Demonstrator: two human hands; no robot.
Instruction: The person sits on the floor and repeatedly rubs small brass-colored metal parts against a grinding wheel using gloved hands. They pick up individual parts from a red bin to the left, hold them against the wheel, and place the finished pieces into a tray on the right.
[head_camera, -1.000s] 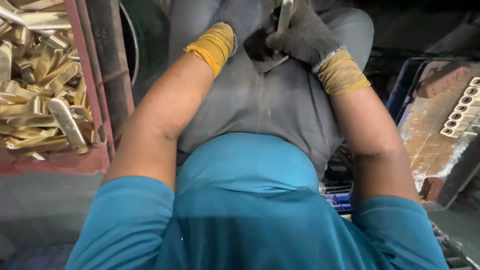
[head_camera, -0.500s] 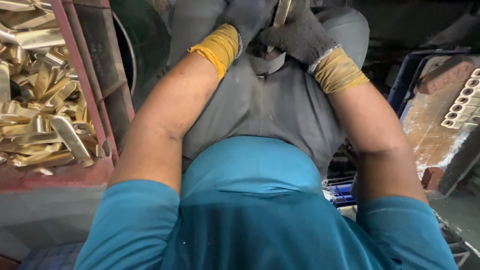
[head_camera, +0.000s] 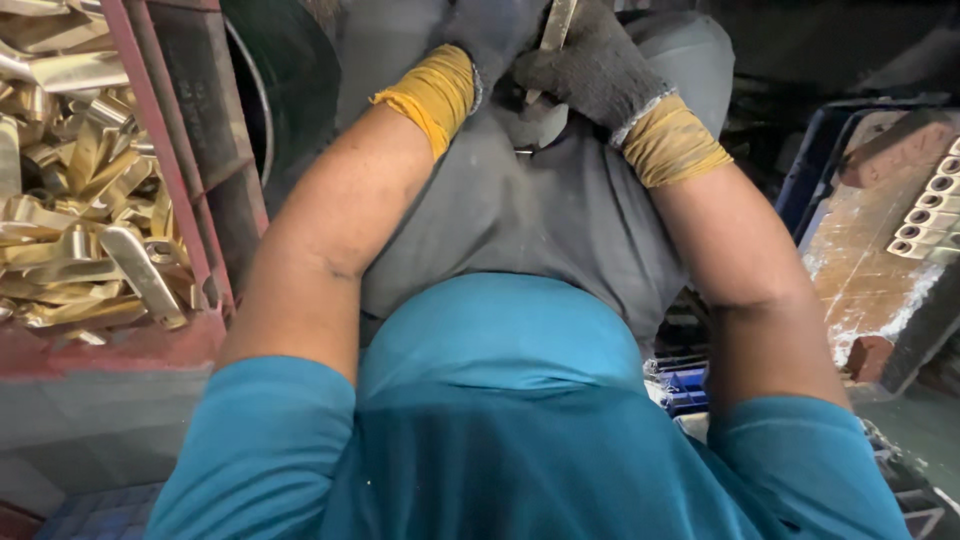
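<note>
Teal shirt fabric (head_camera: 520, 430) filled the bottom of the head-camera view, with grey trousers (head_camera: 540, 220) stretched over the seated person's lap beyond it. Both bare forearms reached forward over the lap, meeting at the top edge of the picture. The left hand (head_camera: 490, 35), in a dark knit glove with a yellow cuff (head_camera: 430, 95), was partly cut off by the frame; its fingers appeared curled inward toward the other hand, but whether they gripped anything could not be told. The right hand (head_camera: 590, 70), gloved the same way, was closed around a flat brass strip (head_camera: 555, 30) that stood nearly upright between the two hands, just above the lap, apparently held close to the body so that both hands could steady it. Thick gloves likely served to guard against sharp metal edges. To the person's left, a red metal bin (head_camera: 170, 200) sat within arm's reach, heaped with similar brass pieces (head_camera: 90, 230), bent and flat, lying in no order. A dark round rim (head_camera: 270, 90) showed behind the bin. To the right, farther off, a blue crate (head_camera: 810, 170) held a rusty brown slab (head_camera: 860, 260) and a row of pale short tubes (head_camera: 930, 215) set side by side.
</note>
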